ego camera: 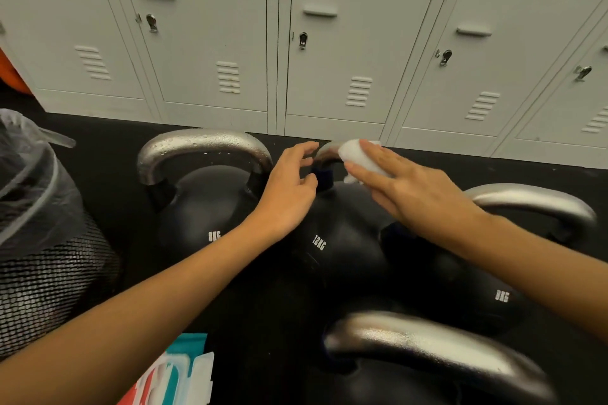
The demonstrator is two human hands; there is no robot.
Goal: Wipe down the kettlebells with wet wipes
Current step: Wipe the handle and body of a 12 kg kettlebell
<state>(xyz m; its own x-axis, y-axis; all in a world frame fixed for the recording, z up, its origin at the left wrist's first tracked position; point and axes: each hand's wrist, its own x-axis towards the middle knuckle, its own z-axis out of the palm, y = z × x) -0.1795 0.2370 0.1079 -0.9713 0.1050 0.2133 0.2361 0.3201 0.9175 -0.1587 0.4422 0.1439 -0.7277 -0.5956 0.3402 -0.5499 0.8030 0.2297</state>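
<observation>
Several black kettlebells with silver handles stand on the dark floor. The middle one is the 12KG kettlebell (339, 240). My right hand (404, 187) presses a white wet wipe (357, 158) onto its handle with straight fingers. My left hand (289, 187) hovers at the handle's left end, fingers loosely curved around it, holding nothing that I can see. An 8KG kettlebell (200, 207) with a wet, beaded handle stands to the left. Another 8KG kettlebell (477, 289) sits on the right. A fourth kettlebell (427, 355) is nearest to me.
A black mesh bin (42, 256) lined with a plastic bag stands at the left. A wet wipes pack (174, 375) with its lid open lies at the bottom. Grey lockers (329, 43) line the wall behind the kettlebells.
</observation>
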